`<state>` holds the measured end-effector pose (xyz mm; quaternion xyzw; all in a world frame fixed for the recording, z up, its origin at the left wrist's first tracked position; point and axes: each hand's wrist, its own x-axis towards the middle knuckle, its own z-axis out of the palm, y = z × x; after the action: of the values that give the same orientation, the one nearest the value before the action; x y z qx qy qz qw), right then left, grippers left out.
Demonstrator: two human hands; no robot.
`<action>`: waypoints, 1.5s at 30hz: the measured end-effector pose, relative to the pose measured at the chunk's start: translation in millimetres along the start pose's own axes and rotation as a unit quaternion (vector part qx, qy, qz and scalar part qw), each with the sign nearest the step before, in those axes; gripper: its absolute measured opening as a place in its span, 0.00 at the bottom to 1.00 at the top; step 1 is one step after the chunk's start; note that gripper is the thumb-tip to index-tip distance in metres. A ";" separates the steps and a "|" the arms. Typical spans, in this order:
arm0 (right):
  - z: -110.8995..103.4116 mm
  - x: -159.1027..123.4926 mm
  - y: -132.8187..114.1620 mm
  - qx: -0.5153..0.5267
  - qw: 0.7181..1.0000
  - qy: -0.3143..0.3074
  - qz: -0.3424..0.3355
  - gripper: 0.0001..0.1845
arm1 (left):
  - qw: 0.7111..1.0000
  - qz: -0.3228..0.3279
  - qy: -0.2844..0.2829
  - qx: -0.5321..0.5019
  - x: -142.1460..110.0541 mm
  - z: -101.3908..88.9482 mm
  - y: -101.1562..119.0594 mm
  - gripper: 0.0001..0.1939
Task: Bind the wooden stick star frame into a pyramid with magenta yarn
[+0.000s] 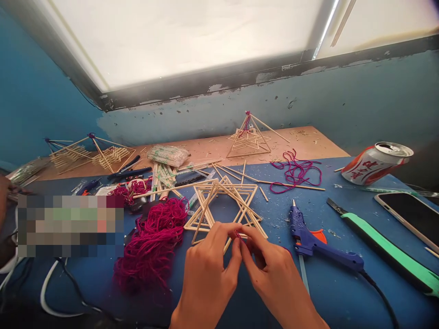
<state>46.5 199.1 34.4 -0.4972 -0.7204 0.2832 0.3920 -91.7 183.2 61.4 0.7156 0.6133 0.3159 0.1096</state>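
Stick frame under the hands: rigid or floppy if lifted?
The wooden stick frame is probably light for its size, being thin sticks with open gaps. It may rack slightly at its joints, and the slender sticks look fragile under a hard push.

Magenta yarn (151, 242) on blue mat (325, 297); glue gun (308, 240) blue+orange.

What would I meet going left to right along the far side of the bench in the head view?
Wooden-stick pyramid frame → clear plastic bag of wooden sticks → upright wooden-stick pyramid with magenta yarn at its tip → red-and-white drink can lying on its side
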 end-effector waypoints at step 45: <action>-16.4 -25.2 11.9 -0.068 0.979 0.075 -0.179 0.06 | 0.481 -0.530 0.128 -0.687 -18.9 59.4 46.4 0.17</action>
<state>71.3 179.9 26.5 -0.4054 -0.7840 0.1208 0.4544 -20.2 168.6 34.5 -0.0967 0.4706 0.6068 0.6331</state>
